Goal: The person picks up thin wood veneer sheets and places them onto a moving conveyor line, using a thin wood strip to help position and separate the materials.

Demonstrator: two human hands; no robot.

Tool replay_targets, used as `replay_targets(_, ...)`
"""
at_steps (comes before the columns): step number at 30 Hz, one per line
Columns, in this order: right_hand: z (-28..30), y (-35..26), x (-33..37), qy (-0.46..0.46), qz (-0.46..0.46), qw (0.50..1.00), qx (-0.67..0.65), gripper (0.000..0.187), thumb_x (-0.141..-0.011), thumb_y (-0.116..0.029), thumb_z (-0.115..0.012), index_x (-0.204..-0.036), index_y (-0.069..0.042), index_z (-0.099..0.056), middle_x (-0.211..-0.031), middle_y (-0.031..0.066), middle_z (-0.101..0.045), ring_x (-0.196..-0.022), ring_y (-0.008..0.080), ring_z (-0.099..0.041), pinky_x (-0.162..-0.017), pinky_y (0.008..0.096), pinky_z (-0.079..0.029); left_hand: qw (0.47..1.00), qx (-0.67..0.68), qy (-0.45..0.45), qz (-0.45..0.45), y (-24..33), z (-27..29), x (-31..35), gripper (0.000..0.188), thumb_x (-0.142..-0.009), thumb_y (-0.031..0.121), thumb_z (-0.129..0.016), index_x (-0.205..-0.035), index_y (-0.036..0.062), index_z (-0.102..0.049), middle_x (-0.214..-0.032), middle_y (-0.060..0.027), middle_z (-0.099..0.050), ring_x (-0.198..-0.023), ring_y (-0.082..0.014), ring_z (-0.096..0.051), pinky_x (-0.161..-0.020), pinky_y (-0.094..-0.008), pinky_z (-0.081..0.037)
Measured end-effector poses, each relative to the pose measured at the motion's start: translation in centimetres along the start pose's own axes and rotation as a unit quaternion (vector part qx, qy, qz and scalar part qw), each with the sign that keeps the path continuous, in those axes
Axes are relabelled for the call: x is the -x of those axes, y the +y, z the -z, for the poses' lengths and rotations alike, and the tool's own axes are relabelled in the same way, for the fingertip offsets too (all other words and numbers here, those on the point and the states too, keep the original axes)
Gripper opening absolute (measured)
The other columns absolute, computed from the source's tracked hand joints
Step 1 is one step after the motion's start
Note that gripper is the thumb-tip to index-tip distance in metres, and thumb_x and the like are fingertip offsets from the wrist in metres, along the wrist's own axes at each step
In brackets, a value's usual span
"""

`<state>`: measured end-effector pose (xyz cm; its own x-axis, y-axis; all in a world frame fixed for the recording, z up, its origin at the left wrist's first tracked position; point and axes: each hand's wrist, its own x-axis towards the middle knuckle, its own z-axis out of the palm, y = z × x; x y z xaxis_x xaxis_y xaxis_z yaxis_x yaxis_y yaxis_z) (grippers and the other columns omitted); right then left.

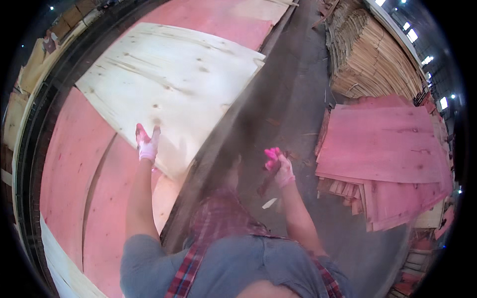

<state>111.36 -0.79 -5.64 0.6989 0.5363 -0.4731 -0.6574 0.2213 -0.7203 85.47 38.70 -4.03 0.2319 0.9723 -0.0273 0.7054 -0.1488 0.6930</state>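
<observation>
Grey short sleeves and a red-checked apron [218,218] fill the lower edge, closest to the lens, with both bare forearms rising from them. Out from there, the left hand [147,144], in a pink-stained white glove, is raised over the near edge of a pale, knotty sheet of wood veneer [169,79]. Its fingers point upward and stand slightly apart, gripping nothing; whether the palm touches the sheet cannot be told. That pale sheet lies tilted across a broad stack of pink-dyed veneer sheets [74,164], which takes up the left half of the view, and its far corner reaches toward the stack's right-hand edge.

The right hand [279,166], gloved in the same way, is lifted over the dusty grey concrete floor [293,89], well apart from the pale sheet. Its fingers are curled loosely together, and a thin dark sliver [267,185] hangs just below them; whether they pinch it is too blurred to tell.

Farther right, a lower pile of pink veneer sheets [382,149] sits on the floor with ragged edges. Behind it rises a tall stack of raw, light-brown veneer [372,54]. Small scraps lie scattered on the floor between the two work piles.
</observation>
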Motion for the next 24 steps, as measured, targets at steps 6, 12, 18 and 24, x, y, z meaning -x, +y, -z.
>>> replay_targets(6,-0.6,-11.2,-19.1,0.008,-0.017,0.998,0.064,0.035,-0.088,-0.029,-0.053,-0.116,-0.009,-0.045,-0.116,0.0155,-0.055,-0.063,0.0171,-0.056,-0.061,0.0292,-0.047,0.956,-0.288,-0.02,0.058,2.1,-21.7,-8.8,0.091,-0.081,0.062,-0.039,-0.139,-0.0032,-0.014,-0.147,-0.0197,-0.011,-0.137,-0.0304,-0.007,-0.111,-0.0392,-0.006)
replay_targets(12,-0.3,-22.1,-33.4,0.033,-0.061,0.995,0.069,0.038,-0.086,-0.034,-0.055,-0.117,-0.014,-0.047,-0.123,0.0086,-0.049,-0.066,0.0153,-0.054,-0.066,0.0325,-0.048,0.921,-0.373,-0.047,0.097,9.7,-23.6,-3.5,0.093,-0.082,0.062,-0.037,-0.138,-0.0068,-0.01,-0.147,-0.0194,-0.009,-0.137,-0.0306,-0.004,-0.111,-0.0389,-0.003)
replay_targets(18,-2.4,-26.3,-53.6,-0.004,-0.11,0.971,0.21,0.046,-0.082,-0.032,-0.062,-0.12,-0.011,-0.048,-0.114,0.0083,-0.051,-0.079,0.0177,-0.055,-0.069,0.0333,-0.05,0.93,-0.312,0.059,0.186,14.5,-27.8,-2.2,0.086,-0.083,0.054,-0.046,-0.138,-0.005,-0.016,-0.144,-0.0198,-0.017,-0.134,-0.0327,-0.012,-0.11,-0.0403,-0.009)
replay_targets(24,-8.3,-25.2,-61.0,-0.198,-0.257,0.897,0.299,0.03,-0.083,-0.027,-0.062,-0.102,-0.005,-0.058,-0.084,0.0056,-0.061,-0.052,0.0129,-0.055,-0.045,0.0252,-0.047,0.683,0.37,0.495,0.388,18.1,-34.4,-0.3,0.072,-0.076,0.049,-0.063,-0.127,0.0043,-0.036,-0.118,-0.0163,-0.047,-0.101,-0.0288,-0.051,-0.084,-0.0409,-0.044)
